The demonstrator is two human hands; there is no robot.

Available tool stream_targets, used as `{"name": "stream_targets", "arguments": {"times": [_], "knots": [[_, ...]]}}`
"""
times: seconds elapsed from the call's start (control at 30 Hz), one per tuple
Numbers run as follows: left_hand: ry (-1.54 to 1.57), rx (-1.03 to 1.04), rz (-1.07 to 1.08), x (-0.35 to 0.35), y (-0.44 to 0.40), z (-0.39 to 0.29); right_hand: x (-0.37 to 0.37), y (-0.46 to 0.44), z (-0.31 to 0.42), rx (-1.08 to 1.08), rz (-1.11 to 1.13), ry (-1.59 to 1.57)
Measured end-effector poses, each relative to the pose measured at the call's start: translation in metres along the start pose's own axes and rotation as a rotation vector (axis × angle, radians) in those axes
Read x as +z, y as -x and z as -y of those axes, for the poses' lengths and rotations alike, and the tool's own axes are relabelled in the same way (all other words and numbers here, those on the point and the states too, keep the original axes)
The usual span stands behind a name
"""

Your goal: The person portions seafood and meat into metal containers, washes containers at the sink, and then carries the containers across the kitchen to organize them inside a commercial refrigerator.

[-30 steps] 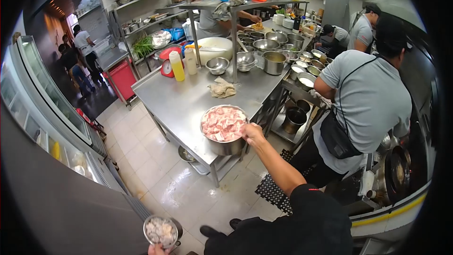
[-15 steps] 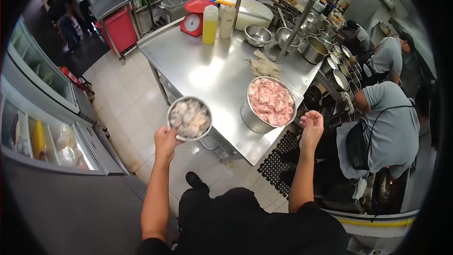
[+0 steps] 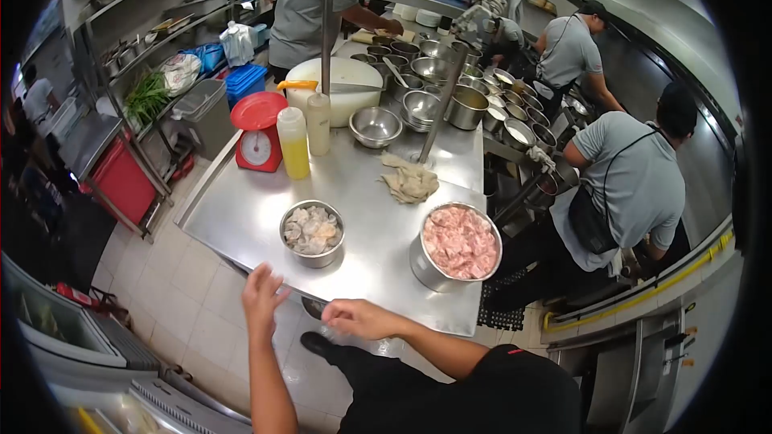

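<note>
A small metal bowl (image 3: 314,258) holding greyish-white, wet-looking pieces (image 3: 312,227) rests on the steel table. Just below and left of it, my left hand (image 3: 261,301) is raised off the table's edge with its fingers apart, holding nothing. My right hand (image 3: 362,319) hovers in front of the same edge, to the right of the left one, its fingers loosely curled in with nothing visible in them. A larger metal pot (image 3: 434,268) full of pink raw meat pieces (image 3: 460,241) stands on the table's right side, apart from both hands.
On the steel table (image 3: 241,229) are a crumpled cloth (image 3: 408,179), a metal bowl (image 3: 375,127), a red scale (image 3: 257,133), squeeze bottles (image 3: 294,145) and a large white tub (image 3: 346,88). A co-worker (image 3: 631,185) bends at the right. Fridges (image 3: 60,317) flank the left.
My left hand has put the bowl of greyish pieces on the table and let go. My right hand has moved left, away from the meat pot. The view has turned and lifted.
</note>
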State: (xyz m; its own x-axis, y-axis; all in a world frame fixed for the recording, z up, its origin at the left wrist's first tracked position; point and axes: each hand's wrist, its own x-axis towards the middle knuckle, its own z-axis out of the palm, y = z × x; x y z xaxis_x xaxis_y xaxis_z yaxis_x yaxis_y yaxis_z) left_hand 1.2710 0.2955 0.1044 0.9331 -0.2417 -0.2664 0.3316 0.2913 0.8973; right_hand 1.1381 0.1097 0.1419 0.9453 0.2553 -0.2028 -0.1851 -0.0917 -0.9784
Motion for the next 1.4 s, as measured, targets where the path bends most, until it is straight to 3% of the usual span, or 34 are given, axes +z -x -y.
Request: {"name": "stream_targets", "arguments": {"times": [0.03,0.1,0.17,0.2,0.27,0.3,0.33,0.37,0.4,0.43,0.5,0.6,0.67,0.73,0.8,0.83,0.9,0.93,1.0,1.07,1.13,1.17,1.2,1.27,1.3,1.33,1.4], "knots": [[-0.118,-0.009,-0.008,-0.025,0.009,-0.013,0.011,-0.027,-0.008,0.001,-0.002,0.0],[-0.483,-0.128,-0.159,-0.093,0.031,-0.015,0.029,-0.089,-0.03,-0.299,0.173,-0.143],[-1.067,-0.201,-0.196,-0.226,0.061,0.04,0.053,-0.146,-0.024,-0.189,0.308,-0.265],[-1.404,-0.27,-0.347,-0.28,0.092,0.07,0.082,-0.177,-0.021,-0.06,0.427,-0.372],[-1.558,-0.87,-0.41,-0.29,0.159,0.03,0.122,-0.232,-0.018,0.045,0.567,-0.271],[-1.522,-1.033,-0.457,-0.319,0.184,0.038,0.144,-0.26,-0.018,-0.016,0.673,-0.152],[-1.485,-1.133,-0.544,-0.311,0.202,0.008,0.171,-0.287,-0.023,0.153,0.729,0.002],[-1.436,-1.178,-0.642,-0.343,0.225,0.03,0.195,-0.311,-0.025,0.115,0.811,0.184],[-1.55,-1.182,-0.746,-0.334,0.238,0.017,0.223,-0.331,-0.027,0.115,0.878,0.406],[-1.638,-1.248,-0.843,-0.337,0.251,0.017,0.249,-0.344,-0.023,0.005,0.944,0.604],[-1.545,-1.427,-0.807,-0.327,0.262,-0.011,0.29,-0.384,-0.068,-0.497,1.152,0.921],[-1.371,-1.513,-0.877,-0.332,0.27,-0.03,0.354,-0.424,-0.085,-0.677,1.309,0.942],[-1.227,-1.558,-0.918,-0.343,0.293,-0.024,0.393,-0.417,-0.084,-0.341,1.301,1.03],[-1.097,-1.567,-0.919,-0.345,0.295,-0.023,0.431,-0.421,-0.089,-0.416,1.37,0.946],[-1.162,-1.527,-0.818,-0.329,0.299,-0.045,0.468,-0.429,-0.108,-0.403,1.382,0.847],[-1.202,-1.566,-0.883,-0.33,0.297,-0.03,0.48,-0.428,-0.109,-0.401,1.406,0.864],[-1.214,-1.604,-0.901,-0.316,0.291,-0.043,0.511,-0.42,-0.107,-0.665,1.391,0.872],[-1.263,-1.634,-0.923,-0.31,0.289,-0.053,0.525,-0.42,-0.111,-0.676,1.427,0.87],[-1.192,-1.687,-0.973,-0.312,0.289,-0.063,0.553,-0.432,-0.126,-0.879,1.691,0.677],[-1.179,-1.676,-0.979,-0.315,0.293,-0.068,0.584,-0.456,-0.164,-0.949,1.836,0.651],[-1.141,-1.782,-0.959,-0.325,0.295,-0.054,0.601,-0.451,-0.177,-0.318,1.834,0.857],[-1.101,-1.818,-0.954,-0.325,0.292,-0.052,0.603,-0.46,-0.186,-0.515,1.781,0.899],[-1.088,-1.845,-0.952,-0.334,0.287,-0.053,0.604,-0.473,-0.193,-0.484,1.76,0.891],[-1.006,-1.762,-1.109,-0.333,0.281,-0.067,0.602,-0.509,-0.217,-1.107,1.778,0.874],[-0.968,-1.727,-1.101,-0.332,0.276,-0.074,0.594,-0.525,-0.206,-1.005,1.895,1.01],[-0.903,-1.705,-1.1,-0.326,0.273,-0.075,0.586,-0.562,-0.255,-0.74,1.874,1.011],[-0.937,-1.749,-1.087,-0.317,0.268,-0.056,0.562,-0.563,-0.221,0.14,1.608,1.084]]}}
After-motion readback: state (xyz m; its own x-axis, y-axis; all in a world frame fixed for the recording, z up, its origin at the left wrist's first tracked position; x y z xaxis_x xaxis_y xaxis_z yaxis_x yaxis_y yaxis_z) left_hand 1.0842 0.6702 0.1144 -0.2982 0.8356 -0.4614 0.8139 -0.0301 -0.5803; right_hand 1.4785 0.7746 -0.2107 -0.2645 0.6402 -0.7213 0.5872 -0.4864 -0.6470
